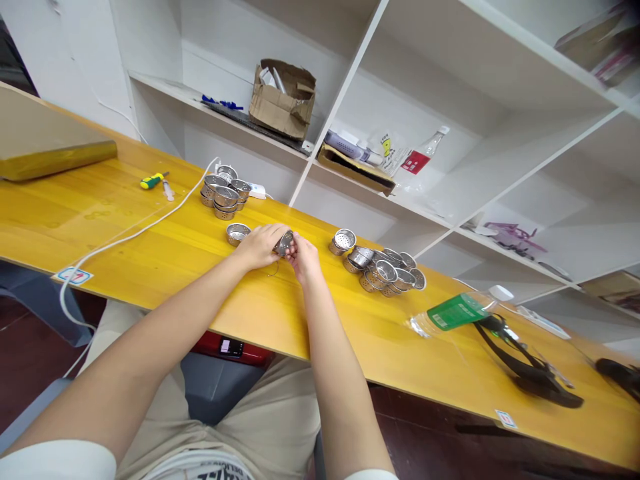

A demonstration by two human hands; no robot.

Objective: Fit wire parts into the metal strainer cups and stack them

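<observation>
Both my hands meet over the middle of the table around one small perforated metal cup, which is tilted on its side. My left hand wraps it from the left, and my right hand pinches its right side. A thin curved wire or strand shows just below my fingers. Close to my left hand stands a single perforated cup, upright. Farther back on the left is a stacked cluster of such cups. A larger group of them, some tilted, lies to the right of my right hand.
A white cable crosses the table's left side near a green-yellow screwdriver. On the right are a green-labelled bottle and a black strap. White shelves rise behind, holding a torn cardboard box.
</observation>
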